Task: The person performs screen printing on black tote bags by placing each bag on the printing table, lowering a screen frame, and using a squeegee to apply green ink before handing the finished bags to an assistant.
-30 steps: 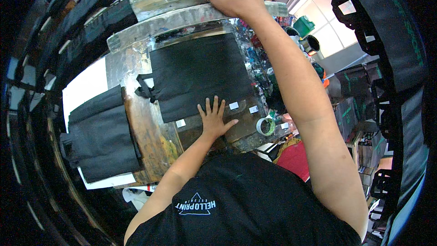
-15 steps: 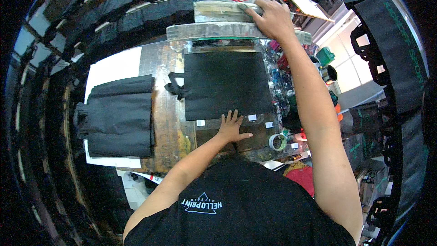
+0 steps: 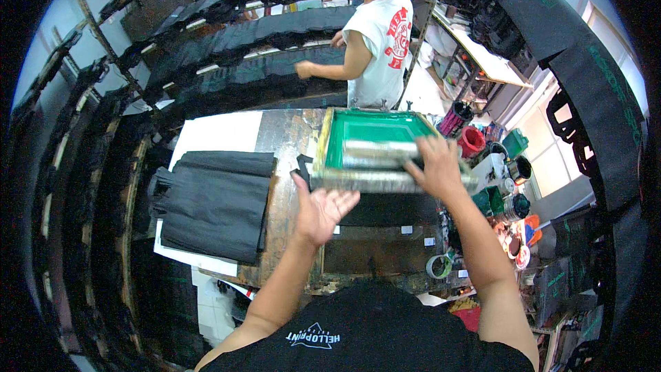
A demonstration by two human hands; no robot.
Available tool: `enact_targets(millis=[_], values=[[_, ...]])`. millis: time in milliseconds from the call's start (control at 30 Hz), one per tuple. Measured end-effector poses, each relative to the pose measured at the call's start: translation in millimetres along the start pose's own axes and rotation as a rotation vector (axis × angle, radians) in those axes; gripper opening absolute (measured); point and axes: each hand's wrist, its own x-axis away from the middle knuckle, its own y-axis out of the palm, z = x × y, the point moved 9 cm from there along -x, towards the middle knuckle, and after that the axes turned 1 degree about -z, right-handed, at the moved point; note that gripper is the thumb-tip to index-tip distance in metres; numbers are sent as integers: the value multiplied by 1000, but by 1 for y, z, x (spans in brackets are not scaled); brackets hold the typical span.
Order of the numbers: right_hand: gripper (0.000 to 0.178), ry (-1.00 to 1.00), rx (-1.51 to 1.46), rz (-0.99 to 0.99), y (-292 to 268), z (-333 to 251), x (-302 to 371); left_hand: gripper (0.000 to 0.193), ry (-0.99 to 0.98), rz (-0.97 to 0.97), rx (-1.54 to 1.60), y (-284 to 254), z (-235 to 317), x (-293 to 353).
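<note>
A screen-printing frame (image 3: pixel 396 180) with green mesh lies tilted low over the work table. My right hand (image 3: pixel 441 169) is closed at the right end of a squeegee (image 3: pixel 375 153), which rests inside the frame and is smeared by motion. My left hand (image 3: pixel 319 212) is open, palm turned up and fingers spread, just by the frame's near left corner; whether it touches the frame I cannot tell. Beneath the frame, only the near part of a flat black bag (image 3: pixel 385 211) shows on the dark board.
A stack of black bags (image 3: pixel 220 196) lies on white sheets at left. Ink pots, including a red tub (image 3: pixel 471 140), crowd the right side, near a tape roll (image 3: pixel 438 266). A co-worker in a white shirt (image 3: pixel 382 48) stands beyond the table. Racks of black material line the left.
The frame has come down from raised to low over the black bag, my right hand moving toward me with the squeegee. My left hand has lifted off the bag's near edge and turned palm up.
</note>
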Motion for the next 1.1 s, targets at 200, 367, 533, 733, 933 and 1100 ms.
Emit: enact_targets(millis=[200,367,533,733,933,1100], values=[[60,-15,-48,-331,97,-11,71,131,-137,98,-237,-137,-83,4],[61,-1,-68,-332,148,3,82,131,-207,90,-250,-176,-103,-2],[64,-23,-102,-389,133,10,75,134,-204,182,-242,-166,-102,0],[56,-29,-82,-423,148,-3,115,130,-221,207,-207,-176,-111,-1],[55,-17,-16,-310,159,-5,107,129,-255,219,-203,-194,-116,-5],[30,-18,-36,-157,191,22,54,125,-257,239,-243,-187,-113,-5]])
